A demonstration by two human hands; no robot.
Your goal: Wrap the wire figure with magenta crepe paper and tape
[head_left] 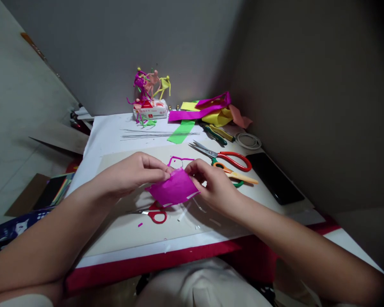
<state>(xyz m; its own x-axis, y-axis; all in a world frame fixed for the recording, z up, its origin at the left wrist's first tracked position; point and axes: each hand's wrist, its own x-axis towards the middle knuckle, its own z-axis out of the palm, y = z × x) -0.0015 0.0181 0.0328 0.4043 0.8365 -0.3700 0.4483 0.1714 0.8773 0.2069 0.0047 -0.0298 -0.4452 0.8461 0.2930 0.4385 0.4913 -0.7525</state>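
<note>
A piece of magenta crepe paper [174,189] is held up above the table between both hands. My left hand [144,172] pinches its upper left part between thumb and fingers. My right hand [213,181] has its fingers closed at the paper's right edge. Just behind the paper, a thin magenta-wrapped wire [182,158] with bends shows; part of it is hidden by the paper and fingers. Small red-handled scissors [158,216] lie below the paper, their upper handle partly covered. Tiny paper scraps [140,224] are scattered nearby.
Large red-handled scissors [233,160], orange-and-green-handled scissors [240,175], pliers [215,134] and a black phone [273,177] lie at right. Thin wires [156,135] and colored crepe strips [198,113] lie behind. Little wrapped figures [152,83] stand on a white-and-red box [158,110].
</note>
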